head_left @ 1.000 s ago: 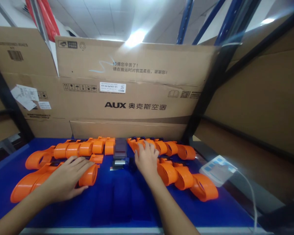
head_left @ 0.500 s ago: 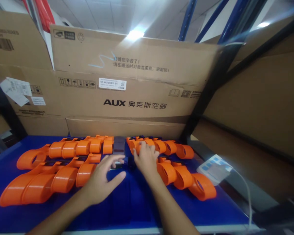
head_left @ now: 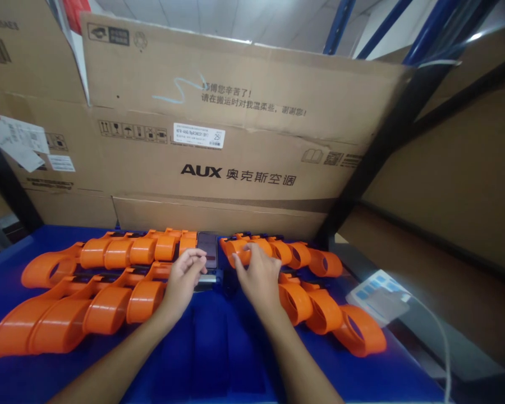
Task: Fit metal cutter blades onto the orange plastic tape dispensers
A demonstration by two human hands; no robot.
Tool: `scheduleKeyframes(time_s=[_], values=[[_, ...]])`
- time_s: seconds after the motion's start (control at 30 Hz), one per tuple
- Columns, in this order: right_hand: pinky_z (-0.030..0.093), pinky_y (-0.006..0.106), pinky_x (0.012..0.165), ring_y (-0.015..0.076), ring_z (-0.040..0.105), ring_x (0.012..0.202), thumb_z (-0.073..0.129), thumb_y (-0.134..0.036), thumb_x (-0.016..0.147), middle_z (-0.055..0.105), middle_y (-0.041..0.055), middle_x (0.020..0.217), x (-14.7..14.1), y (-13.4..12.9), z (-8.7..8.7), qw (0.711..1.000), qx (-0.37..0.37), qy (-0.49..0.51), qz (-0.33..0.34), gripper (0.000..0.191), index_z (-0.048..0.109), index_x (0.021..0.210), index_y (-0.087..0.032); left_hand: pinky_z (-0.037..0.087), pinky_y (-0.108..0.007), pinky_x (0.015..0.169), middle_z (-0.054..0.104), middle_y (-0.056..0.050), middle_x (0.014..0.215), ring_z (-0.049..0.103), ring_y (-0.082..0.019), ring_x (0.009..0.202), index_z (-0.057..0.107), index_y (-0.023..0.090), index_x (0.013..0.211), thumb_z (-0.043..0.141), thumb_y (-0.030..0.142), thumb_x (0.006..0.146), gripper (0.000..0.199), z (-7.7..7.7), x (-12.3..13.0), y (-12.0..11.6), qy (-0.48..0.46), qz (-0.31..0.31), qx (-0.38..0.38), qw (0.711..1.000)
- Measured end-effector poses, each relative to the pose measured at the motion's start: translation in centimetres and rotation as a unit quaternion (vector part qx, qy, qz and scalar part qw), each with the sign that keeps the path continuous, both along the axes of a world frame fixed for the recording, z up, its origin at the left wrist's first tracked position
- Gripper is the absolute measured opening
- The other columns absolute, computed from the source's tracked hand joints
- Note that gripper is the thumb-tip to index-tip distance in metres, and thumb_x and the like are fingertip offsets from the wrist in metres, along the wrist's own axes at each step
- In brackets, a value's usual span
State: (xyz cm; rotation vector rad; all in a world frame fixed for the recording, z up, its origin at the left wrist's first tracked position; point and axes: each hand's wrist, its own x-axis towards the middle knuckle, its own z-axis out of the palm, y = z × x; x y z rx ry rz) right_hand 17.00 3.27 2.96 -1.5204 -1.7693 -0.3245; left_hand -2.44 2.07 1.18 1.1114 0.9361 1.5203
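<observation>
My left hand is beside the left rows of orange rings, its fingers curled and thumb drawn against them; anything between them is too small to make out. Just right of it is a pale, shiny flat piece beside a small dark blue part. My right hand reaches over the back right row of orange rings, thumb and fingers apart at the nearest ring. Whether it touches that ring is unclear. A dark phone-like slab lies between the two back rows.
The blue tabletop carries more orange rings at the front right. A white and blue box with a cable sits at the right edge. A large cardboard sheet stands behind, next to a black post.
My left hand's spread fingers have drawn together, and it has turned more upright beside the pale piece. My right hand stays by the back right rings. The view has shifted slightly.
</observation>
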Motion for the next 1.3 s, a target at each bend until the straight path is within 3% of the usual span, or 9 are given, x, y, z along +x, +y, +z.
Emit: scheduleKeyframes(time_s=[0.23,0.3,0.4,0.53,0.63,0.83,1.0,1.2,1.3], values=[[0.032,0.039,0.090,0.0260,0.065,0.091,0.047,-0.050,0.103,0.073,0.0094,0.100,-0.2,-0.9,1.1,0.997,0.061,0.052,0.001,0.031,0.058,0.104,-0.020,0.035,-0.020,0.046,0.065,0.001,0.073,0.051,-0.010,0.052,0.069,0.020,0.106,0.077,0.048,0.082,0.038,0.0,0.4,0.0,-0.015,0.001,-0.006,1.000],[0.032,0.039,0.090,0.0257,0.066,0.091,0.049,-0.049,0.103,0.073,0.0094,0.100,-0.4,-1.3,1.5,0.994,0.088,0.063,-0.004,0.029,0.057,0.102,-0.021,0.043,-0.021,0.054,0.069,-0.002,0.082,0.060,-0.013,0.063,0.070,0.020,0.110,0.077,0.046,0.082,0.039,-0.1,0.6,-0.1,-0.014,0.005,-0.005,1.000],[0.032,0.040,0.090,0.0272,0.068,0.097,0.055,-0.046,0.101,0.074,0.0101,0.101,-0.6,-1.8,1.8,0.988,0.135,0.069,-0.002,0.025,0.055,0.097,-0.021,0.054,-0.029,0.079,0.075,-0.009,0.108,0.071,-0.021,0.093,0.069,0.022,0.123,0.077,0.045,0.083,0.047,0.0,0.9,-0.4,-0.014,0.011,0.002,1.000],[0.032,0.042,0.090,0.0293,0.071,0.102,0.063,-0.041,0.097,0.074,0.0114,0.104,-0.7,-2.6,2.1,0.978,0.197,0.065,0.023,0.022,0.053,0.092,-0.023,0.046,-0.042,0.109,0.062,-0.014,0.147,0.058,-0.031,0.134,0.055,0.028,0.148,0.076,0.044,0.086,0.068,0.4,1.1,-0.8,-0.037,-0.022,0.015,0.999],[0.035,0.042,0.087,0.0277,0.071,0.096,0.067,-0.037,0.095,0.073,0.0127,0.114,-0.9,-3.2,2.3,0.973,0.214,0.062,0.066,0.021,0.051,0.090,-0.024,0.037,-0.044,0.120,0.053,-0.012,0.157,0.046,-0.030,0.147,0.050,0.029,0.153,0.074,0.044,0.089,0.070,0.4,1.1,-0.8,-0.076,-0.048,0.020,0.996],[0.038,0.046,0.084,0.0267,0.071,0.082,0.077,-0.032,0.082,0.074,0.0082,0.105,-1.9,-4.5,2.3,0.964,0.200,0.035,0.174,0.031,0.047,0.089,-0.026,0.039,-0.042,0.119,0.057,-0.008,0.154,0.047,-0.029,0.147,0.045,0.032,0.156,0.075,0.046,0.089,0.075,0.0,1.3,-1.0,-0.138,-0.053,-0.012,0.989],[0.046,0.045,0.080,0.0273,0.068,0.086,0.077,-0.031,0.078,0.068,0.0097,0.101,-2.6,-5.2,1.7,0.956,0.171,0.044,0.236,0.031,0.050,0.092,-0.026,0.048,-0.044,0.111,0.062,-0.009,0.148,0.052,-0.031,0.142,0.046,0.032,0.154,0.070,0.052,0.091,0.070,0.6,1.7,-1.6,-0.226,-0.044,-0.052,0.972],[0.052,0.040,0.073,0.0238,0.063,0.081,0.069,-0.042,0.087,0.064,0.0077,0.093,-3.0,-5.2,1.1,0.913,0.103,0.105,0.380,0.026,0.051,0.096,-0.025,0.058,-0.034,0.087,0.078,-0.003,0.103,0.074,-0.025,0.099,0.071,0.023,0.115,0.085,0.038,0.076,0.044,1.3,1.8,-1.7,-0.252,0.026,-0.130,0.959],[0.051,0.036,0.073,0.0211,0.062,0.081,0.048,-0.036,0.101,0.061,0.0059,0.088,-2.7,-4.6,1.3,0.913,0.067,0.221,0.337,0.014,0.053,0.094,-0.024,0.057,-0.034,0.086,0.079,-0.002,0.100,0.073,-0.025,0.096,0.074,0.021,0.104,0.086,0.039,0.074,0.037,1.3,1.6,-1.6,-0.206,0.005,-0.106,0.973]])
